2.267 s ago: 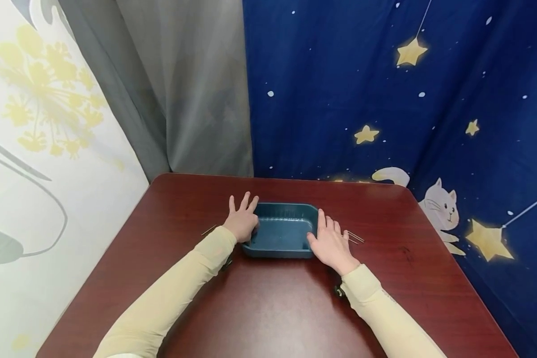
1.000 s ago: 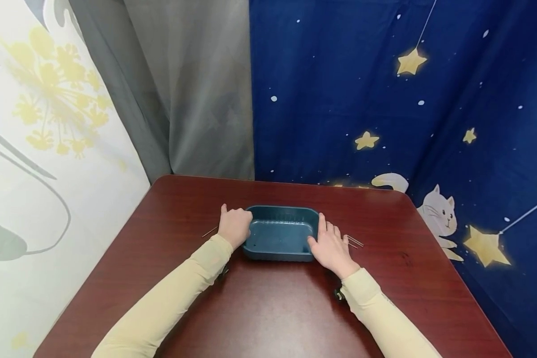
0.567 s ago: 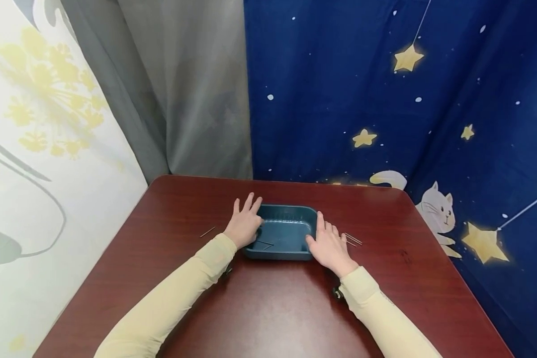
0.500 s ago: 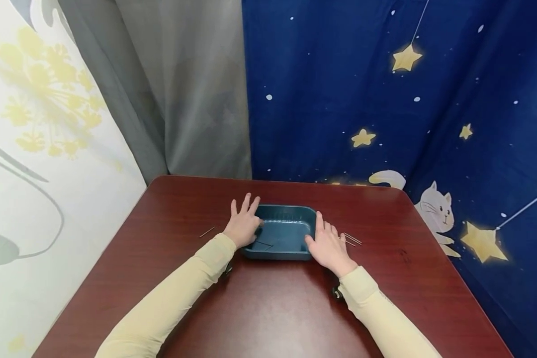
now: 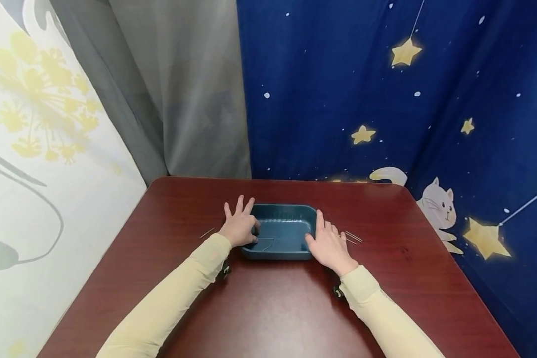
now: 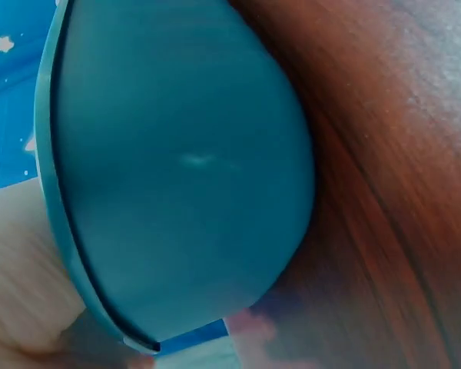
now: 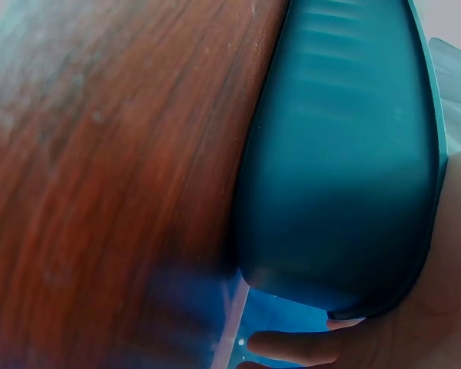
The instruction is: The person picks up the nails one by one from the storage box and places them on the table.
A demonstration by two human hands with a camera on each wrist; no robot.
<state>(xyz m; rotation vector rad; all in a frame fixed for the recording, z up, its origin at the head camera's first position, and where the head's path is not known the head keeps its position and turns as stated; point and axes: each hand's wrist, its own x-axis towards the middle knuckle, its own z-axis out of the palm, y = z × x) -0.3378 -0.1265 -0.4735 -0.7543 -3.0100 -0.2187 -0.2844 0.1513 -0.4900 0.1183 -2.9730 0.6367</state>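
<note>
A dark teal tray (image 5: pixel 281 254) stands on the tabletop between both hands. My left hand (image 5: pixel 238 228) is over its left rim, with three fingers spread upward. Thumb and index finger come together inside at the end of a thin metal stick (image 5: pixel 266 238), which they appear to pinch; the fingertip contact is too small to see fully. A second fine line beside the stick may be its shadow. My right hand (image 5: pixel 331 246) holds the right wall, thumb inside and the other fingers outside. Both wrist views mostly show the tray's outer walls (image 6: pixel 184 169).
One thin metal stick (image 5: pixel 207 232) lies on the red-brown table (image 5: pixel 273 308) left of the tray. Several more thin sticks (image 5: pixel 353 237) lie beyond the right hand. A grey curtain (image 5: pixel 206 99) and a blue star-patterned curtain (image 5: pixel 304 124) hang behind the table.
A second ago the left hand was curled at the tray's left edge; then it reached inside, where a stick came into view. Since then it has shifted slightly left. The right hand stays put.
</note>
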